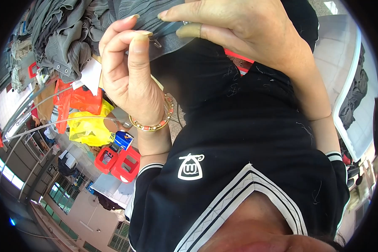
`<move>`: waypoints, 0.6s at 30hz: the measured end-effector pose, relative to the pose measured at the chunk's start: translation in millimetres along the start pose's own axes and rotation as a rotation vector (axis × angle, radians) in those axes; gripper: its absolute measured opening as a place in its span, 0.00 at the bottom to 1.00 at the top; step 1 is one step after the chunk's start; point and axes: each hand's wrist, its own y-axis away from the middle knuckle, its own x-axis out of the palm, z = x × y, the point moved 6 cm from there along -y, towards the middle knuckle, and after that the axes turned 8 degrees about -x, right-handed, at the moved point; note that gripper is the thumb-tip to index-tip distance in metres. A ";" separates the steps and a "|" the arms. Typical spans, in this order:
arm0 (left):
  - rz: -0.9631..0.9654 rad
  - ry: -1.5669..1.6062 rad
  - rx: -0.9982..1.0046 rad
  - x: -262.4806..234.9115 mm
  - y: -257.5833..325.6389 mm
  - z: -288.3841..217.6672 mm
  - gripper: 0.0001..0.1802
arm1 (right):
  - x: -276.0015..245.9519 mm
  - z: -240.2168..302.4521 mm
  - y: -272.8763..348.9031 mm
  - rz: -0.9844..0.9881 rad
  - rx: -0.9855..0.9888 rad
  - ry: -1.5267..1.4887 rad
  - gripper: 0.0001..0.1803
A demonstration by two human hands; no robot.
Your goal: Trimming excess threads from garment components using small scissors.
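Closest to the lens, at six o'clock, sits the person's chin above a black shirt (248,138) with white-striped collar trim. Both hands are raised toward twelve o'clock, working on a grey ribbed garment (155,17) that hangs from the heap of grey clothing (59,33) at eleven o'clock.

Her left hand (132,80), a beaded bracelet (155,124) at its wrist, is mostly closed: thumb and forefinger pinch the garment's edge beside a small metal safety pin (155,42). I cannot tell whether the pin is clasped or open. The right hand (239,29), at one o'clock, curls loosely, fingertips pressed onto the same fabric just beside the pin; one finger wears a tan fingertip cover (190,30).

A white paper tag (91,74) dangles at ten o'clock, just left of the left hand. Judging by this, the pin is already through or against the fabric, but the fastening looks unfinished, since both hands are holding the spot.

Orange and yellow plastic bags (86,113) and red crates (117,161) lie at eight o'clock.
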 end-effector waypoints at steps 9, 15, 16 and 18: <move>-0.091 -0.519 0.237 -26.6 16.6 19.3 0.15 | -17.7 -32.5 29.4 -0.289 0.355 -0.379 0.17; -0.155 -0.418 0.069 -57.8 17.8 39.4 0.08 | -12.7 -43.3 46.6 -0.288 0.489 -0.435 0.18; -0.174 -0.412 0.017 -66.2 17.7 47.1 0.08 | -9.7 -42.1 47.1 -0.270 0.493 -0.442 0.18; -0.180 -0.434 -0.019 -75.6 17.5 59.1 0.07 | -7.1 -36.8 43.9 -0.225 0.483 -0.440 0.18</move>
